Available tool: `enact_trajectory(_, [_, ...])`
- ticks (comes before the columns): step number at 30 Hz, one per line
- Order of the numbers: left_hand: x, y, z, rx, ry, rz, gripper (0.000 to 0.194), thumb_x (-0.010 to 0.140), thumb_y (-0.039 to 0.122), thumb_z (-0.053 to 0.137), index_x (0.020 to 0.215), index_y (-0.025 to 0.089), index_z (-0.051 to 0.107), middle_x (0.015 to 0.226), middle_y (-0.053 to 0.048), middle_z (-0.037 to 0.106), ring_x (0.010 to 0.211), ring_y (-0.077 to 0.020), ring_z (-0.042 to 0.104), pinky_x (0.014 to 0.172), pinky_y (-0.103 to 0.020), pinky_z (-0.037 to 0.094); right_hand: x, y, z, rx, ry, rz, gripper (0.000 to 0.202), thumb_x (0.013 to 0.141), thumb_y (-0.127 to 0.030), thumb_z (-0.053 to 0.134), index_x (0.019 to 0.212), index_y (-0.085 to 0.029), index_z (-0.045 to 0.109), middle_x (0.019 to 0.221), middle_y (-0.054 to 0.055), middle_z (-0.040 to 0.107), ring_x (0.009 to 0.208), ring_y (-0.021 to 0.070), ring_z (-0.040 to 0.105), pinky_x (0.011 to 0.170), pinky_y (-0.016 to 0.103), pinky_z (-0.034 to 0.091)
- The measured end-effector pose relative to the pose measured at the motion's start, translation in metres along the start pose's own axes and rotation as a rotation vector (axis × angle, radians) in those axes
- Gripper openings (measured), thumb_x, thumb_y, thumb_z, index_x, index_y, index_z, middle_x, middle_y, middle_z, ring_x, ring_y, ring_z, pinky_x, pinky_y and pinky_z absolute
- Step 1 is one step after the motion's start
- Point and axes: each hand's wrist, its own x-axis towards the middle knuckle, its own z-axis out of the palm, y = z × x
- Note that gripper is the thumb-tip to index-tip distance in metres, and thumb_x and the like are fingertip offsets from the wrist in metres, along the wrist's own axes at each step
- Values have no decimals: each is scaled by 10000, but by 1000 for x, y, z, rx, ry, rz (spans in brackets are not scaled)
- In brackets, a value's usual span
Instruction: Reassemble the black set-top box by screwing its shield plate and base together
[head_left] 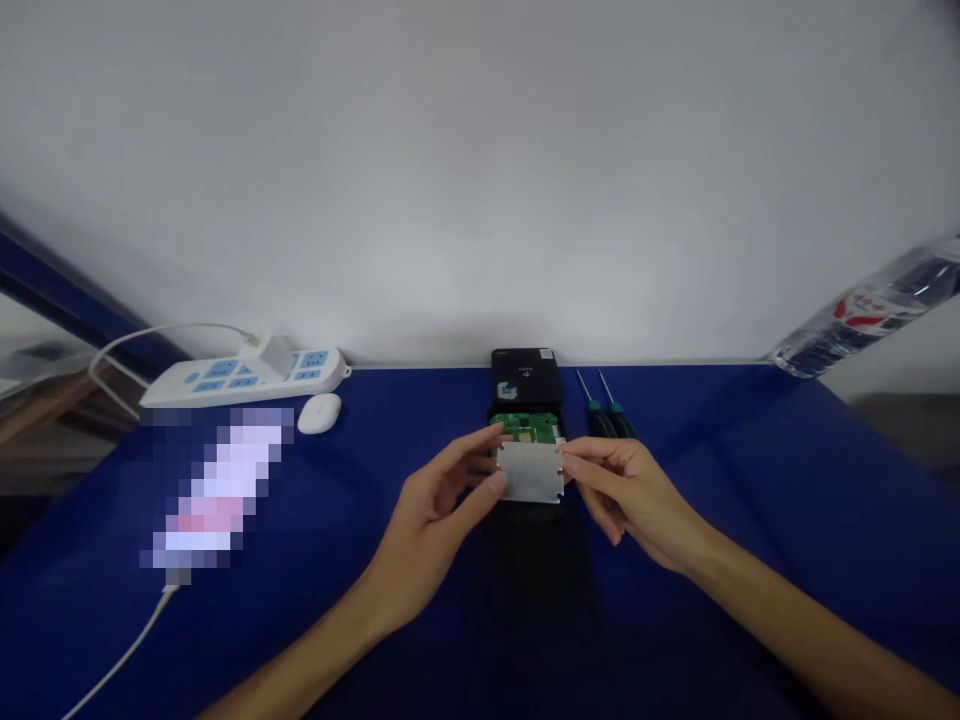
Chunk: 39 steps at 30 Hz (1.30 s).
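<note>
Gripping a silver metal plate between left hand and right hand
Pinched at its side edges, it seems unfastened; a green circuit board shows partly bared just beyond, two screwdrivers lying beyond the right hand.

The metal plate is flat, thin and silver-gray. It is almost a square, with little notches cut in its sides. It sits between the fingers of the left hand and the right hand. The left thumb is at its left edge, and the right fingers pinch its right edge near the far corner. The green board peeks out just past the fingertips. It has a pale square on it, and the plate hides its near part.
</note>
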Motion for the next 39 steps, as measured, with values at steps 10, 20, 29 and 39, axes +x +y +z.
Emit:
enact_trajectory(10, [9,6,-3,-329,-79,-205,440,1011,340,825,1432,224,772,1009,-92,879,847,-184,836,859,-292,683,1,1,1,12,43,-17,369,1004,-504,819,1169,-178,874,463,-53,550,333,78,408,373,216,250])
enact_trajectory(20, [12,8,-8,-383,-117,-244,449,957,256,883,1397,235,797,1052,-95,868,867,-194,859,810,-235,696,2,-1,-2,30,15,-47,352,1014,-489,814,1172,-182,878,553,-29,640,346,58,441,389,205,274])
enact_trajectory(29, [13,8,-8,-383,-131,-206,408,966,237,871,1370,260,814,951,-74,866,820,-174,850,779,-207,690,4,-3,-1,45,-11,-96,303,1027,-460,810,1164,-203,890,468,-56,566,330,61,418,368,200,262])
enact_trajectory(39, [14,8,-9,-403,-146,-189,374,965,216,863,1335,248,824,1003,-61,851,809,-174,845,761,-209,689,2,-2,1,80,-21,-133,221,1023,-395,826,1159,-232,889,499,-69,575,332,51,442,360,180,279])
